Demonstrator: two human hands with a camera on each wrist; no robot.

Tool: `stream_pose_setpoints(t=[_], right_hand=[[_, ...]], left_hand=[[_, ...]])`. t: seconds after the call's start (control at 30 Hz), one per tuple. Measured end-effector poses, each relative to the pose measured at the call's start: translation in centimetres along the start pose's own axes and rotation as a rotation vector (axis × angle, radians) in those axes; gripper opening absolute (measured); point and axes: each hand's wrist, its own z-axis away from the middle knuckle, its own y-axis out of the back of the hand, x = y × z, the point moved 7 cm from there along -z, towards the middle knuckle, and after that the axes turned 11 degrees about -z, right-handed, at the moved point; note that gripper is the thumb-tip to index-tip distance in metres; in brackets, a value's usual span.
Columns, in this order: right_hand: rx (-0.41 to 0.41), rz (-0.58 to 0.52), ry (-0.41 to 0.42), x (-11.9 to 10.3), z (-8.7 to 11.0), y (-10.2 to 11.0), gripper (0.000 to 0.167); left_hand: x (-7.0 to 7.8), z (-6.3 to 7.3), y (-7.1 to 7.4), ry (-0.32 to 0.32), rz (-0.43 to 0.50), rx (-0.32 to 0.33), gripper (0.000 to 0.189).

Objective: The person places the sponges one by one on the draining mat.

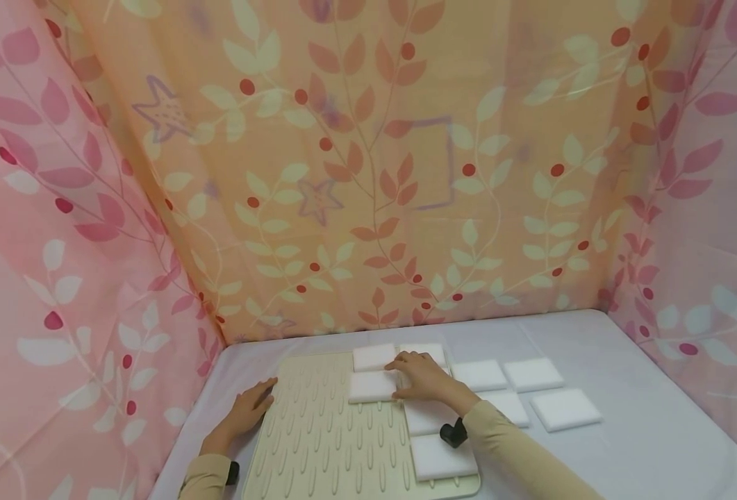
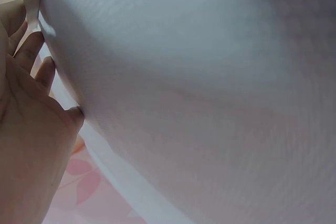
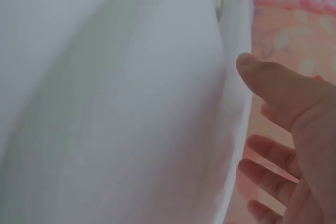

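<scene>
A beige mat (image 1: pixel 324 430) with raised slender ridges lies on the white-covered table. Along its far and right parts sit several white rectangular sponges, including one at the far edge (image 1: pixel 374 357) and one at the near right corner (image 1: pixel 444 457). My right hand (image 1: pixel 427 378) reaches over them, thumb and fingertips at the right end of a second-row sponge (image 1: pixel 371 387). In the right wrist view its fingers (image 3: pixel 270 179) are spread, the thumb apart, beside a large white surface. My left hand (image 1: pixel 249 410) rests at the mat's left edge, fingers extended; some fingertips are hidden.
Right of the mat, more white sponges lie on the table (image 1: pixel 643 458), among them one farthest right (image 1: pixel 566 409) and one behind it (image 1: pixel 533 374). Floral curtains (image 1: pixel 374 173) hang behind and along both sides. Dark wrist devices (image 1: pixel 453 433) sit at my sleeves.
</scene>
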Motion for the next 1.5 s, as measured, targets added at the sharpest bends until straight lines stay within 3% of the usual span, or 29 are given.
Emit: stream_pose_setpoints(t=[0.6, 1.5], right_hand=[[0.093, -0.08, 0.0, 2.7, 3.2, 2.8, 0.053], [0.273, -0.077, -0.063, 6.7, 9.1, 5.9, 0.052]], left_hand=[[-0.2, -0.1, -0.3, 0.009, -0.008, -0.015, 0.043], [0.0, 0.0, -0.1, -0.012, 0.002, 0.023, 0.042]])
